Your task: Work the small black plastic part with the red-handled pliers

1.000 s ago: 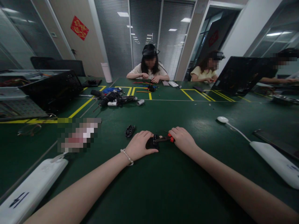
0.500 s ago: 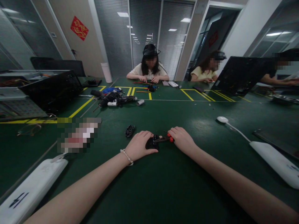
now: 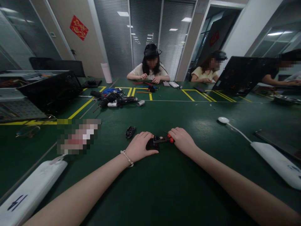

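My left hand point(image 3: 140, 145) is closed around a small black part point(image 3: 152, 144) on the green table, its thumb along the near edge. Red-handled pliers point(image 3: 170, 138) are gripped in my right hand point(image 3: 182, 139), their dark jaws pointing left and meeting the black part. Whether the jaws are closed on a piece of it is too small to tell. Behind my left hand lies another black piece point(image 3: 130, 131), with an uneven surface.
White power banks or similar flat white devices point(image 3: 35, 190) point(image 3: 274, 163) lie at both sides, with a white cable on the right one. Farther back are a pile of dark tools point(image 3: 113, 99), a silver cylinder point(image 3: 141, 103) and a seated person point(image 3: 150, 67) handling wires.
Both my hands, the black part and the pliers keep nearly the same pose. Across the table, the seated person's hand has lifted slightly from the wires.
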Demonstrator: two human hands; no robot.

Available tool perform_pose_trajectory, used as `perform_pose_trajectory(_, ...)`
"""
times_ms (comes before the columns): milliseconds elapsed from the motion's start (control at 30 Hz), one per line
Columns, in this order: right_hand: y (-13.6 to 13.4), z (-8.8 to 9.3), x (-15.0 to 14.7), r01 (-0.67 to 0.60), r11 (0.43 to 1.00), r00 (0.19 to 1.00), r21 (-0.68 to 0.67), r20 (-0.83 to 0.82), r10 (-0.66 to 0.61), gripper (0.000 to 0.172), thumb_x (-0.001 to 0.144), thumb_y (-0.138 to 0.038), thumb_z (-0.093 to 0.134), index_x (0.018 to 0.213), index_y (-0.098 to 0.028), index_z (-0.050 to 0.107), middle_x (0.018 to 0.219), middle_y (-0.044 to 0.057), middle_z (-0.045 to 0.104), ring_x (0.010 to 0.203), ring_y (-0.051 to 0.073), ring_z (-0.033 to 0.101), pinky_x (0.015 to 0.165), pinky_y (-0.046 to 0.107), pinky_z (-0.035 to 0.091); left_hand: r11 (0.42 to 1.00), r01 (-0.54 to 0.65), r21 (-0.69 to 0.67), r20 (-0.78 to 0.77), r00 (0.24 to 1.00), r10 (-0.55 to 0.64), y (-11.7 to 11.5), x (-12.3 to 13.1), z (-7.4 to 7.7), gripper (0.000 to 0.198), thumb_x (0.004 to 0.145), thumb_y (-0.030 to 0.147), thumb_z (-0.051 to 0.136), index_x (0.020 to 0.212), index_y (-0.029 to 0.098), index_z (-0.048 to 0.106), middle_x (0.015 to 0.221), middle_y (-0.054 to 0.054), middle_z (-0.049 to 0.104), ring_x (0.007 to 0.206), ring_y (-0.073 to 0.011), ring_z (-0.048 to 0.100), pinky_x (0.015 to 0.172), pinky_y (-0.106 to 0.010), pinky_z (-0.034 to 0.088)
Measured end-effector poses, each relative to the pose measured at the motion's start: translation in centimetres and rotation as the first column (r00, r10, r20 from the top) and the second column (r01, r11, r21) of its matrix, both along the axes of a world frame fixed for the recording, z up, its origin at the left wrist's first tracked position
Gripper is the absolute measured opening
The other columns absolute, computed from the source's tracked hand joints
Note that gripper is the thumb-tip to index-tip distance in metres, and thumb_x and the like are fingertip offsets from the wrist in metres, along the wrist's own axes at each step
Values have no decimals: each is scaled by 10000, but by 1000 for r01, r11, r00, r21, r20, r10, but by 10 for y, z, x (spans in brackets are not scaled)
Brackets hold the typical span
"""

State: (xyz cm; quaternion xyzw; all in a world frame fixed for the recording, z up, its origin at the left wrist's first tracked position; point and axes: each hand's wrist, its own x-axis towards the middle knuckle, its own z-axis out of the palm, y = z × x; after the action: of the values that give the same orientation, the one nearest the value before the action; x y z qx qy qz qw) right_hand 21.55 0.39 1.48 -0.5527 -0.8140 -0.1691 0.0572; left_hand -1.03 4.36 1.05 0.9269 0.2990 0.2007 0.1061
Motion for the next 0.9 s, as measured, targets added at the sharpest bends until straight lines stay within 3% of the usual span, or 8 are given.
perform_pose_trajectory(900, -2, 1, 2, 24, 1000, 1000, -12, 12, -24, 259, 713, -27, 429, 903, -136, 567, 894, 77, 586, 808, 186, 498, 721, 303, 369, 1000, -6, -8, 9, 1000, 7, 0, 0, 1, 525, 674, 544, 594, 1033, 186, 455, 1010, -56, 524, 928, -231, 500, 787, -361, 419)
